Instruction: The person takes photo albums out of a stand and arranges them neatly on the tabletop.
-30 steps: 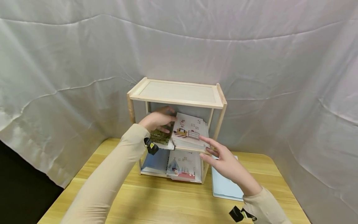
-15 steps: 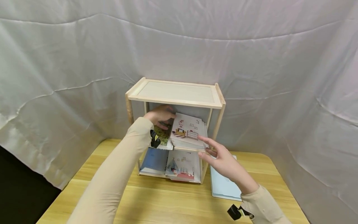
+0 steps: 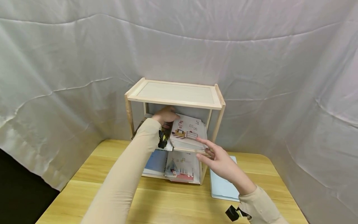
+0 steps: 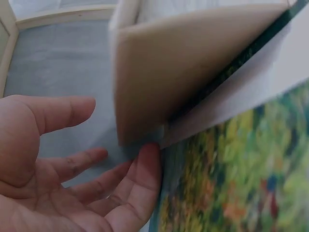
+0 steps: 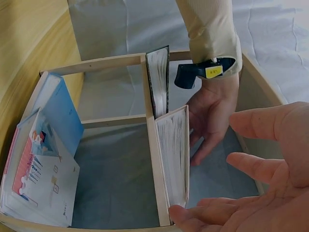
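Note:
On the middle level of a small wooden shelf, my left hand reaches over two books lying side by side. Its fingers are loosely bent, and one fingertip is right at the edge of the book with a colourful painted cover. The other is a thick white illustrated book; in the right wrist view the left hand shows behind it. My right hand is spread at that book's front right corner, a fingertip at its edge. Neither hand holds anything.
A blue book and another white illustrated book lie on the lower level. A light blue folder-like item lies on the wooden table, right of the shelf. Grey cloth hangs behind.
My left hand has moved slightly right, toward the white book, and the left sleeve now covers more of the painted book. The right hand has stayed almost in place.

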Demonstrator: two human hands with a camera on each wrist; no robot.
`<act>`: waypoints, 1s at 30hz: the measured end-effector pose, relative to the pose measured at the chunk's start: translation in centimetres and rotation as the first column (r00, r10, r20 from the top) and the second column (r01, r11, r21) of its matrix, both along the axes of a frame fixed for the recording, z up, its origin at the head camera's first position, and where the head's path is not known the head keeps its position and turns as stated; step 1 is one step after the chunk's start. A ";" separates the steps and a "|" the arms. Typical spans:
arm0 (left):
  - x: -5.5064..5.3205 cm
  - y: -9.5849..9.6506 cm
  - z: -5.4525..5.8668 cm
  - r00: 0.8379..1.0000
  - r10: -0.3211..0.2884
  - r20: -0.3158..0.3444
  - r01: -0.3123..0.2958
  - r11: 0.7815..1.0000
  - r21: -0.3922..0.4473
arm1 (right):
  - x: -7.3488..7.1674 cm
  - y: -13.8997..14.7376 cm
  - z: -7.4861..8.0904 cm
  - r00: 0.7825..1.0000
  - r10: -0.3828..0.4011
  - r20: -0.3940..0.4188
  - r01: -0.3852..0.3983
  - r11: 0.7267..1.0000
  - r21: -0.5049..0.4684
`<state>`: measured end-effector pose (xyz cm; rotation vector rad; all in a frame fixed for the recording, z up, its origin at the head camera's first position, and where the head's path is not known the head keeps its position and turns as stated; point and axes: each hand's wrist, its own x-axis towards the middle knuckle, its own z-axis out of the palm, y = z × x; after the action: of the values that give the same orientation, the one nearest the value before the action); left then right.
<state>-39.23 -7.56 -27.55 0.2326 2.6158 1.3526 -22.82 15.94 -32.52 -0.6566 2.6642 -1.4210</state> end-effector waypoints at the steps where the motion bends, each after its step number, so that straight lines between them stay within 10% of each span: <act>1: -0.1 0.1 -0.1 1.000 0.000 -0.008 0.000 1.000 -0.008 | 0.0 0.0 0.0 1.000 -0.003 -0.006 0.003 1.000 0.007; 30: -0.6 4.2 -1.9 0.991 -0.035 -0.131 0.019 0.992 -0.121 | -0.2 1.2 -0.7 1.000 -0.026 0.003 0.026 0.999 0.040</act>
<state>-39.80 -3.35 -29.45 0.3504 2.7805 1.2049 -23.02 17.15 -33.27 -0.6179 2.7006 -1.3698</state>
